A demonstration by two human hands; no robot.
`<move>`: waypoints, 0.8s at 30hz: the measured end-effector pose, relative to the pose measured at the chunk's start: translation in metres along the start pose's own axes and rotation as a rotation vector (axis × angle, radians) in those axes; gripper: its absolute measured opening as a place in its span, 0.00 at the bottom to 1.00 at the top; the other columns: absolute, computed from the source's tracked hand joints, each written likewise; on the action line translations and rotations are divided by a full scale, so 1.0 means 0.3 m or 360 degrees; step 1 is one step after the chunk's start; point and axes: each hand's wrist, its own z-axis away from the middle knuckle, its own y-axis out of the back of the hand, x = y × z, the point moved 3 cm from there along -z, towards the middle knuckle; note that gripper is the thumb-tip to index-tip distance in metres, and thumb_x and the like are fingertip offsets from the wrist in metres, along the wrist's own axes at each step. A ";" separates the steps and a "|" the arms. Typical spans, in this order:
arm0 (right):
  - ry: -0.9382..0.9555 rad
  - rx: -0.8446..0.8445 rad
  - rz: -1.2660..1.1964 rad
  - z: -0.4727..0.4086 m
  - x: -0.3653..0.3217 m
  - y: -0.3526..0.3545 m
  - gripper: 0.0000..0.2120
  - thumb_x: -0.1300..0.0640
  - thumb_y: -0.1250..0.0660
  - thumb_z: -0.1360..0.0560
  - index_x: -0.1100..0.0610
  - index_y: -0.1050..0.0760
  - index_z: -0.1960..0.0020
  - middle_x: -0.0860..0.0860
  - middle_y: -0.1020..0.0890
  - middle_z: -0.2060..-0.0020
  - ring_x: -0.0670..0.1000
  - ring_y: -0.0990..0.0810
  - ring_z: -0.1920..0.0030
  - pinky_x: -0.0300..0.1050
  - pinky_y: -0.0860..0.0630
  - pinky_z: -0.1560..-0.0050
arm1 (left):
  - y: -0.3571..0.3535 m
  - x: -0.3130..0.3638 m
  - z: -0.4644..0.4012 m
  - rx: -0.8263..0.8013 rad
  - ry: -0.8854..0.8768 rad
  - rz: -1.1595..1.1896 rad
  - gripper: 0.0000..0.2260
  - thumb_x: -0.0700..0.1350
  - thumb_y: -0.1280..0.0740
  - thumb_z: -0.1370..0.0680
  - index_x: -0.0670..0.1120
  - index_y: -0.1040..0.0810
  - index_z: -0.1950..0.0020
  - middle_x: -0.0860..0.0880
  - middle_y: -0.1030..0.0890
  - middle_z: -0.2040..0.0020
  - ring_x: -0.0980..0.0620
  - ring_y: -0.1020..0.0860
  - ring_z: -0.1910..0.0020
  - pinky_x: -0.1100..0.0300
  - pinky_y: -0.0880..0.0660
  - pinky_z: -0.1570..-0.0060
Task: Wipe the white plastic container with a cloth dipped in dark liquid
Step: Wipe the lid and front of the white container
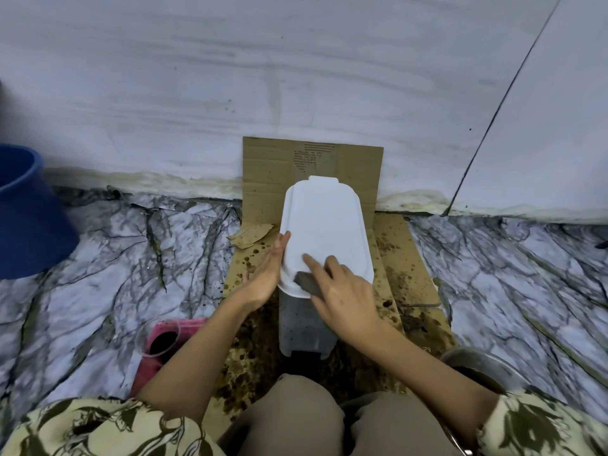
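A dark cloth (309,284) is pressed onto the container (324,225) lid's near edge by the right hand (345,291), its grip curled over it. The left hand (266,271), fingers straight, is laid flat against the container's left side, nothing held.

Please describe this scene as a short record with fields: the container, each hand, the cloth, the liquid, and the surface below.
container: white plastic container, upright on cardboard
left hand: left hand flat against the container's left side, fingers straight
right hand: right hand presses the cloth on the lid's near edge
cloth: dark cloth, under the right hand
liquid: dark liquid in a clear cup, on the left
surface: stained cardboard on marble-pattern floor
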 end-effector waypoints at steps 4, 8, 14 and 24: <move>0.0049 0.0024 0.0008 0.018 -0.029 -0.021 0.22 0.58 0.28 0.34 0.48 0.25 0.42 0.53 0.28 0.61 0.52 0.28 0.72 0.41 0.36 0.78 | 0.000 0.048 0.023 0.0020 0.0062 -0.0267 0.24 0.75 0.63 0.29 0.78 0.57 0.33 0.64 0.56 0.23 0.55 0.56 0.23 0.36 0.62 0.28; -0.0088 0.0066 -0.0055 0.146 0.113 0.010 0.21 0.59 0.25 0.38 0.48 0.21 0.46 0.52 0.28 0.61 0.52 0.26 0.71 0.39 0.35 0.78 | -0.011 0.069 0.029 -0.0006 0.0091 -0.0333 0.27 0.65 0.56 0.22 0.64 0.58 0.24 0.62 0.57 0.23 0.58 0.56 0.24 0.44 0.62 0.29; -0.0442 -0.0049 -0.0138 0.166 0.271 0.021 0.07 0.55 0.28 0.32 0.50 0.21 0.54 0.52 0.26 0.62 0.52 0.25 0.70 0.39 0.38 0.81 | -0.022 0.076 0.027 -0.0013 0.0073 -0.0259 0.30 0.68 0.55 0.23 0.62 0.57 0.23 0.62 0.55 0.23 0.58 0.56 0.24 0.52 0.59 0.28; -0.0851 -0.0262 -0.0465 0.014 0.392 -0.019 0.13 0.51 0.35 0.25 0.48 0.21 0.41 0.50 0.30 0.55 0.55 0.24 0.59 0.51 0.24 0.64 | -0.016 0.083 0.032 -0.0004 0.0070 -0.0233 0.31 0.67 0.54 0.23 0.59 0.56 0.23 0.64 0.53 0.24 0.64 0.54 0.28 0.59 0.57 0.31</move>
